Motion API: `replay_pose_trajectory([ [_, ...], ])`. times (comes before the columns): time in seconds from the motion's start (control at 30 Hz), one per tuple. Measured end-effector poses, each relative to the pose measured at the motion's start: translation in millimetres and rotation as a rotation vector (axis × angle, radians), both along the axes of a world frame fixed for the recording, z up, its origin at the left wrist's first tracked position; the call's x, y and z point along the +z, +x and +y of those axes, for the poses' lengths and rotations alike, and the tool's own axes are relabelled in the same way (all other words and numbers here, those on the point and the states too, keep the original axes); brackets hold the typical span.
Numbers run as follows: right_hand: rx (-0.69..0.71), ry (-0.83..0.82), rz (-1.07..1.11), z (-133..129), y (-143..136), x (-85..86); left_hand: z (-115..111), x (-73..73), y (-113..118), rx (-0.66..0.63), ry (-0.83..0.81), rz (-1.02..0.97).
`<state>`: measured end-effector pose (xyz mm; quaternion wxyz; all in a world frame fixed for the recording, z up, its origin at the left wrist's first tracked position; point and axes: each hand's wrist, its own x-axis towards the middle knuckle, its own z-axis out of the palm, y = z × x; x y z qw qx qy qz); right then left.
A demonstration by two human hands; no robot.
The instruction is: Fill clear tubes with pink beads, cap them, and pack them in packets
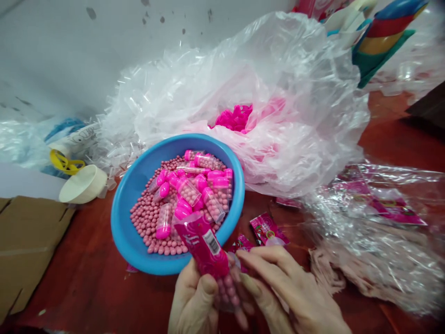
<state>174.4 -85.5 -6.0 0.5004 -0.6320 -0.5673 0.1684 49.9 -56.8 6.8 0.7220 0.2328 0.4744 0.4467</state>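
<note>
In the lower middle, my left hand (196,301) is closed round a clear tube of pink balls (227,293), tilted, with its upper part inside a printed magenta sleeve (205,248). The sleeve's flat top reaches over the near rim of a blue basin (120,232). My right hand (288,287) is at the tube's right side, thumb and fingers bent against it; its fingertips are partly blurred. In the basin lie loose pink balls (144,229) and several filled tubes with bright pink caps (187,191). Flat magenta sleeves (267,228) lie just beyond my right hand.
A large clear plastic bag (295,153) with bright pink pieces (234,118) stands behind the basin. At left are a cream round dish (83,184), yellow tape roll (66,162) and cardboard (31,246). Crumpled plastic with magenta packets (392,208) covers the right side of the red table (93,292).
</note>
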Motion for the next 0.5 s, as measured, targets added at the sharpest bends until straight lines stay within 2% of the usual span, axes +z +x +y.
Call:
replay_pose_trajectory([
  [0.17, 0.101, 0.043, -0.070, 7.2, -1.6, 7.3, -3.3, 1.2, -0.8, -0.015, -0.072, 0.071],
  [0.3, 0.186, 0.090, -0.186, 5.2, 3.2, 8.5, 1.4, 3.8, 3.6, -0.060, 0.013, 0.149],
  [0.4, 0.182, 0.129, -0.224, 4.9, 3.2, -3.6, 5.7, 7.2, 8.5, 0.006, 0.054, 0.203],
  [0.5, 0.152, 0.132, -0.219, 11.0, 1.4, -26.1, 7.2, 9.6, 10.2, 0.038, 0.053, 0.222],
])
